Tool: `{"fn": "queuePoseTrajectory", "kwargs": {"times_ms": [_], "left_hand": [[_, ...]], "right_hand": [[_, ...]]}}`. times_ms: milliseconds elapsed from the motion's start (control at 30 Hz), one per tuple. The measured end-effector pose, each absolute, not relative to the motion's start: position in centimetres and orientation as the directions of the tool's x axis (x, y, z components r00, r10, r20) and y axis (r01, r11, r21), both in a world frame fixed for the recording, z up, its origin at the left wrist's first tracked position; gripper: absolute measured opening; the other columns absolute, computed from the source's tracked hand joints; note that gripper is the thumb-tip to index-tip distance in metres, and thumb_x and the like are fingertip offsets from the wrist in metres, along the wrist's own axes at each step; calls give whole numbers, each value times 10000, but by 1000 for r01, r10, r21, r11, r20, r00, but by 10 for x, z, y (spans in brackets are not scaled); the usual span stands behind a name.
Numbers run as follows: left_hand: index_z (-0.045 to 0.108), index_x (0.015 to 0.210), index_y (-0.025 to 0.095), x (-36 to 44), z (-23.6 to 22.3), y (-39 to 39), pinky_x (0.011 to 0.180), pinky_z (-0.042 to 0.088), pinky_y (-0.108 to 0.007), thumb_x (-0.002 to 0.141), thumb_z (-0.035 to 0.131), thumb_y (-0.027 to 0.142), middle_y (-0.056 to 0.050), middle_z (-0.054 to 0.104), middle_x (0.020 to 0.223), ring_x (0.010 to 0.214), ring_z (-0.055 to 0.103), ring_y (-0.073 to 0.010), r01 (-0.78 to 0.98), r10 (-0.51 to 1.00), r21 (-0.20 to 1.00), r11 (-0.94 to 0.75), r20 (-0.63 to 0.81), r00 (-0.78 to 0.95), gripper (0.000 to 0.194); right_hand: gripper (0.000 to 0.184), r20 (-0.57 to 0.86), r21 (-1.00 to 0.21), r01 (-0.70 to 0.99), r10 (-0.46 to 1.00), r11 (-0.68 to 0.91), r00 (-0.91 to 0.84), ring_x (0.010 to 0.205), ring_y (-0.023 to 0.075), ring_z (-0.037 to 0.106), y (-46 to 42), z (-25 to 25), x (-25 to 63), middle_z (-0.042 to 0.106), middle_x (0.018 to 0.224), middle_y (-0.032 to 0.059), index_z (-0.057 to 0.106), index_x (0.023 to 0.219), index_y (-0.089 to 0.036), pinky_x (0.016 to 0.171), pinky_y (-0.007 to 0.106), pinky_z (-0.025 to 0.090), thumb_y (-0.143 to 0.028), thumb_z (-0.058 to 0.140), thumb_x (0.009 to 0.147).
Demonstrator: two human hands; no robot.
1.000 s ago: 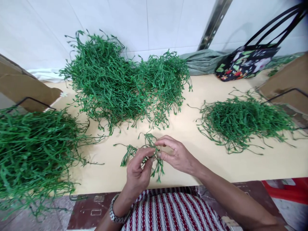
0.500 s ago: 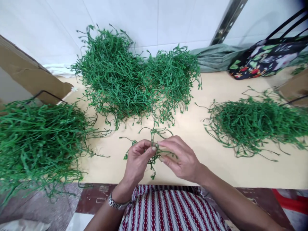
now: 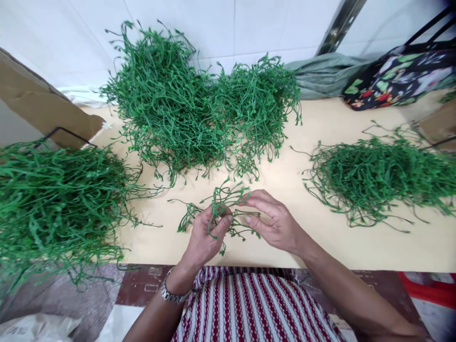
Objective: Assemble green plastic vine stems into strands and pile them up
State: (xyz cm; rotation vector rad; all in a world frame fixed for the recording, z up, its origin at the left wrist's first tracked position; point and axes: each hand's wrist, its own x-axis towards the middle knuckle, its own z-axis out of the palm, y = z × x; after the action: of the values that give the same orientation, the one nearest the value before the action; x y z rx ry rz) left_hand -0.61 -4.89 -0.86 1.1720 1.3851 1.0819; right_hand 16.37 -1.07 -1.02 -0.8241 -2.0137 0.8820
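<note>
My left hand (image 3: 204,237) pinches a small spray of green plastic stems (image 3: 228,194) between thumb and fingers, just above the table's front part. Thin stems with small budded tips fan out from this grip, some looping over the thumb. Close by on the right, my right hand (image 3: 272,221) has its thumb and fingers apart, with the fingertips at the spray's edge. Whether those fingertips touch a stem is hard to tell. Behind both hands lies a large heap of loose green stems (image 3: 171,109).
More green stems are piled at the left (image 3: 60,204) and the right (image 3: 388,175) of the table (image 3: 295,180). Cardboard (image 3: 46,95) stands at the back left. A floral bag (image 3: 399,78) and grey-green cloth (image 3: 324,76) lie by the tiled wall.
The spray in my left hand has turned, and its stems now rise and loop over the thumb. My right hand has moved slightly up, with its fingers apart. The camera view has shifted slightly.
</note>
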Motion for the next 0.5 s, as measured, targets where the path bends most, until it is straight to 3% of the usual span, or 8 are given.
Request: {"fn": "queuePoseTrajectory", "kwargs": {"times_ms": [133, 267, 500], "left_hand": [[610, 725, 154, -5, -8, -48, 528, 367, -216, 714, 628, 250, -1, 561, 637, 568, 463, -102, 30, 990, 990, 140, -140, 15, 99], [598, 695, 147, -3, -8, -49, 493, 343, -206, 708, 640, 269, 15, 538, 592, 517, 418, -84, -36, 985, 985, 170, -168, 43, 129], [547, 689, 140, -5, -1, -48, 460, 291, -188, 753, 534, 212, 41, 415, 559, 503, 343, -70, 216, 989, 973, 87, -110, 99, 97]], "right_hand": [[249, 192, -930, 156, 802, 332, -565, 974, 170, 563, -14, -17, 159, 604, 982, 70, 587, 1072, -187, 845, 337, 482, -228, 541, 831], [202, 89, -986, 80, 867, 146, -490, 888, 147, 610, -19, -25, 154, 641, 934, 52, 623, 994, -176, 772, 283, 511, -243, 568, 812], [136, 26, -973, 184, 859, 139, -511, 811, 137, 598, -16, -27, 161, 625, 850, 44, 646, 882, -153, 743, 281, 497, -208, 552, 801]]}}
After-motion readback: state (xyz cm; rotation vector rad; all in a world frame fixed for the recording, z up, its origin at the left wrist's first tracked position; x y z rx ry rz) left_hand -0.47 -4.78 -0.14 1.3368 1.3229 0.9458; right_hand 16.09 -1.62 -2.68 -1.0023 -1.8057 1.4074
